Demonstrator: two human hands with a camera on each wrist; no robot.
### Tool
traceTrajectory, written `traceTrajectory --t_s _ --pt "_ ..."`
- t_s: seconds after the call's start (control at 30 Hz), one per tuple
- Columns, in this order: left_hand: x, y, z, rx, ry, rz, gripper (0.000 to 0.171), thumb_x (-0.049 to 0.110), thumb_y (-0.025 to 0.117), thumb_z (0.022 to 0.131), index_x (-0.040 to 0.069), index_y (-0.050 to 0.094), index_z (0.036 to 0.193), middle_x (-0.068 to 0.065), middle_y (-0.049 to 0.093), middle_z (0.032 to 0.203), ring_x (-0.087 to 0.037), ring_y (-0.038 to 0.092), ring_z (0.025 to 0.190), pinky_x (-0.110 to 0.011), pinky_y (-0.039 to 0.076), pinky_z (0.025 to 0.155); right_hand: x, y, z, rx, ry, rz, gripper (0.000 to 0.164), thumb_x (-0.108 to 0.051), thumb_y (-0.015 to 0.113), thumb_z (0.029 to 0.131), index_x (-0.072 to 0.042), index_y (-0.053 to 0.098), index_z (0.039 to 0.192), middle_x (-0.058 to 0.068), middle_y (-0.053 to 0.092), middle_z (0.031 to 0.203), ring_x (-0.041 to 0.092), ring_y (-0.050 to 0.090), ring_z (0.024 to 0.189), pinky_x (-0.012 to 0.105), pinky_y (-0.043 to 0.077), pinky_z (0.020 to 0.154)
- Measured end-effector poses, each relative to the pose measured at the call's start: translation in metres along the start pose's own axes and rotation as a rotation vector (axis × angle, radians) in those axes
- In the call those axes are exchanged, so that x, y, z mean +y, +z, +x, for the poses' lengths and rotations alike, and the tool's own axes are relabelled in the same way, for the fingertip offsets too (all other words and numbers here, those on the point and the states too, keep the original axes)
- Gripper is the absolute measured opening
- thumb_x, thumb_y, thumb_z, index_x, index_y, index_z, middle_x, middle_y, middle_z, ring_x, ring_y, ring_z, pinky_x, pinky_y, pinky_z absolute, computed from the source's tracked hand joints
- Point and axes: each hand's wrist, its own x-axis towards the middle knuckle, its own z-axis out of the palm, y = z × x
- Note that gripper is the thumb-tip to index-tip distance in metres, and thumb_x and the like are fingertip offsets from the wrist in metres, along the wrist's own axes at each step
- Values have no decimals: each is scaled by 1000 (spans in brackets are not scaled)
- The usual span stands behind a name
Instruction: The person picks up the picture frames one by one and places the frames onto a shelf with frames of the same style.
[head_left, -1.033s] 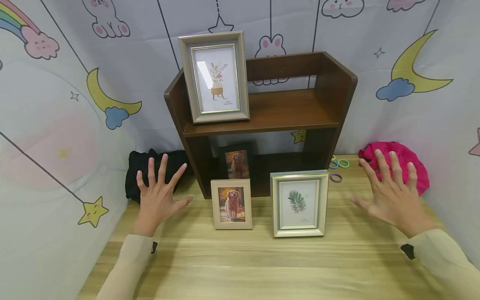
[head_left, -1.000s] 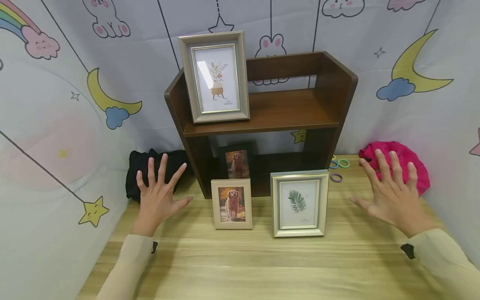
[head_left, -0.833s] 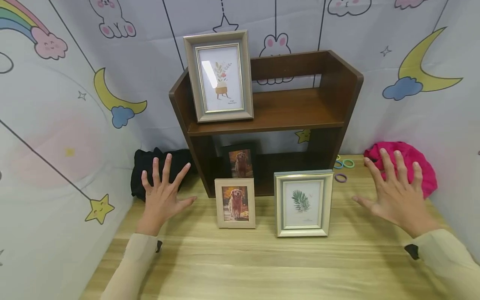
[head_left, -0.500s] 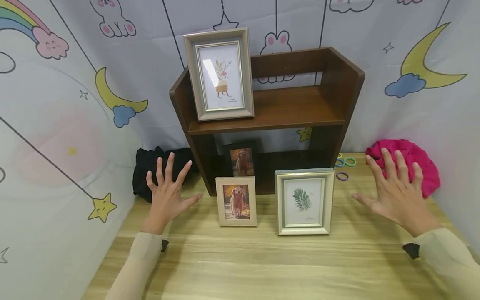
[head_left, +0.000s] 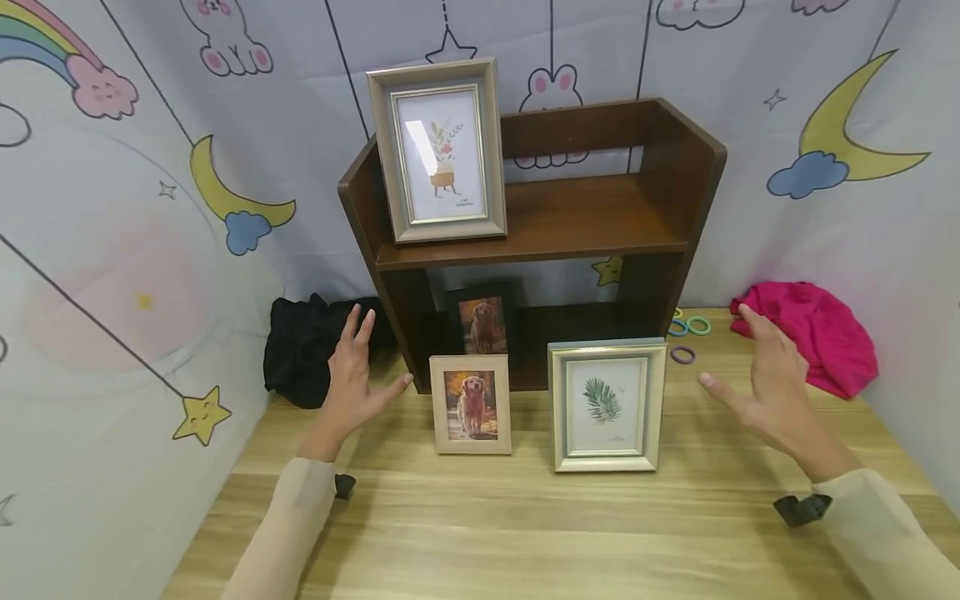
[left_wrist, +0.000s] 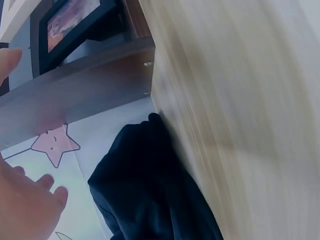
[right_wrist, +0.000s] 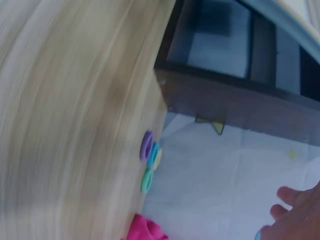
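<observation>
My left hand (head_left: 351, 392) is held over the table's left side, fingers extended and thumb toward a light wood photo frame (head_left: 440, 417) with a dog picture. On the right, my right hand (head_left: 776, 396) holds nothing; its thumb points toward a gold-and-grey frame (head_left: 560, 454) with a green leaf print. Both frames stand upright in front of a dark brown two-tier shelf (head_left: 585, 204). A larger beige frame (head_left: 495, 167) with a potted plant print stands on the upper tier, at left. Partly hidden in the lower tier is a black frame (head_left: 507, 312) with a dog picture.
Black cloth (head_left: 296, 358) lies left of the shelf and bright pink cloth (head_left: 832, 342) to its right. Several coloured rings (head_left: 698, 326) lie beside the shelf's right foot. Cartoon-printed fabric (head_left: 840, 250) encloses the back and sides of the wooden table (head_left: 525, 533).
Both hands have turned from palms down with spread fingers to thumbs up, palms facing each other. The left hand has moved slightly inward. The head view has shifted slightly; frames and shelf stay put.
</observation>
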Motion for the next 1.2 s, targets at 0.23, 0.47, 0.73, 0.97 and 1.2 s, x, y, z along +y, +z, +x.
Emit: traceTrajectory --t_s 0.23,0.47,0.73,0.97,1.2 --pt "1 8 5 13 10 -179 116 15 85 87 13 9 173 -22 22 178 -54 41 153 -78 42 113 -16 12 -6 8 -83 254 104 -3 73 91 -22 12 173 13 37 171 15 30 161 39 20 134" --pt "7 19 6 -27 -118 -346 116 6 79 95 17 -6 174 -21 23 178 -51 49 150 -69 45 119 -28 21 -10 -12 -130 383 102 12 68 90 -16 15 172 -25 47 158 -8 44 147 4 36 111" --pt "8 32 0 -68 -182 -454 110 0 71 101 22 -8 174 -28 29 173 -58 54 141 -71 57 99 -30 34 -17 -126 -122 469 106 15 65 94 -17 2 173 -12 52 158 -6 55 140 7 46 110" --pt "7 36 -1 -100 -176 -472 110 -3 68 102 23 -10 173 -31 32 170 -58 56 140 -69 58 98 -37 40 -19 -164 -45 489 107 9 66 98 -24 -1 174 20 58 154 -8 65 122 8 51 104" --pt "6 39 1 -91 -152 -411 106 -9 63 102 22 -9 174 -38 28 169 -60 56 138 -65 60 96 -40 48 -20 -165 -38 530 108 12 69 95 -22 1 173 -1 67 137 -4 71 111 13 57 97"
